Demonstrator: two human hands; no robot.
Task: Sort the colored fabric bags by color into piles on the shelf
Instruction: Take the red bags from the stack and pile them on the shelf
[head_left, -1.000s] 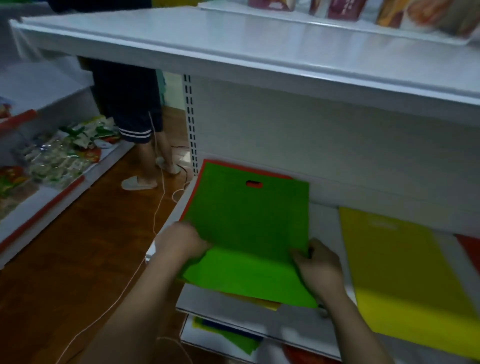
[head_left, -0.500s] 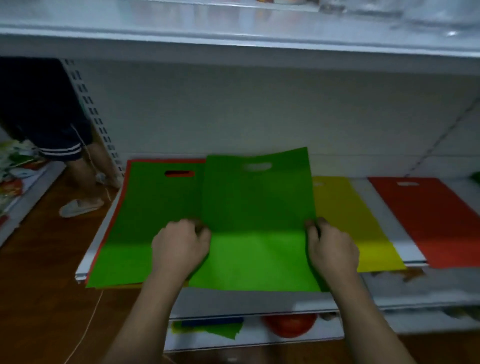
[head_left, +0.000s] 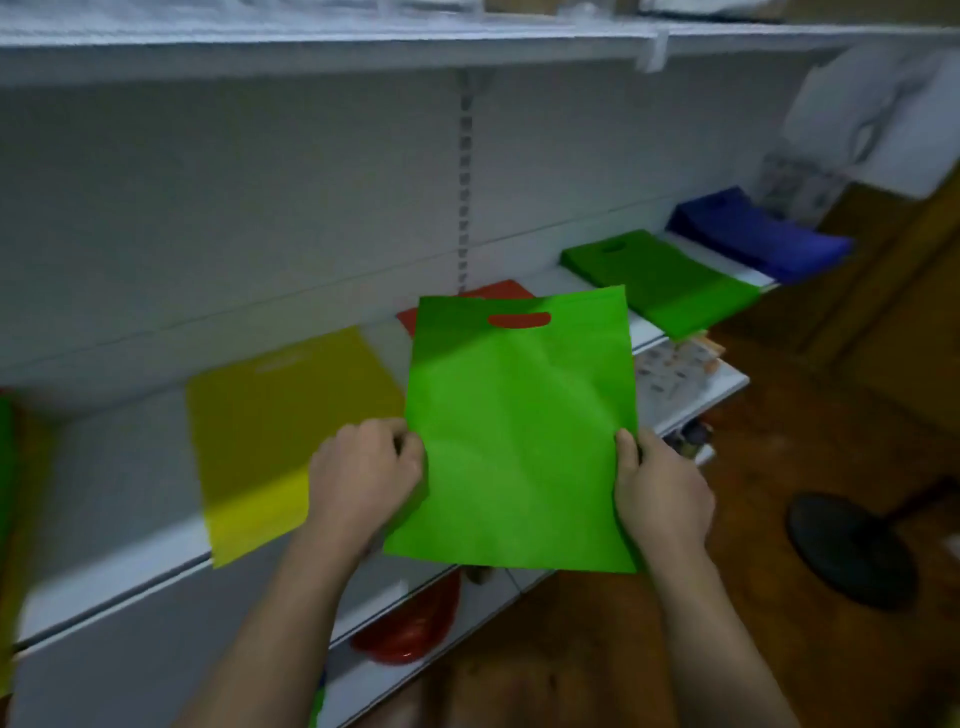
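I have the green bag (head_left: 519, 436) pinched by its two side edges, my left hand (head_left: 363, 478) curled on the left edge and my right hand (head_left: 662, 491) on the right, both low down near the bottom corners. It hangs in the air in front of the shelf (head_left: 119, 577), above the gap between the yellow pile (head_left: 270, 426) and the red pile (head_left: 498, 291), whose colour shows through the handle slot. It feels like it should be very light and thin, soft enough to flop or fold if I let one side go, so holding both edges keeps it flat. It is a bright, plain rectangle with a few faint creases and an oval cut-out handle near the top. The green pile (head_left: 665, 280) lies farther right along the shelf, just before the blue pile (head_left: 758, 234), and I judge that is where this one belongs.
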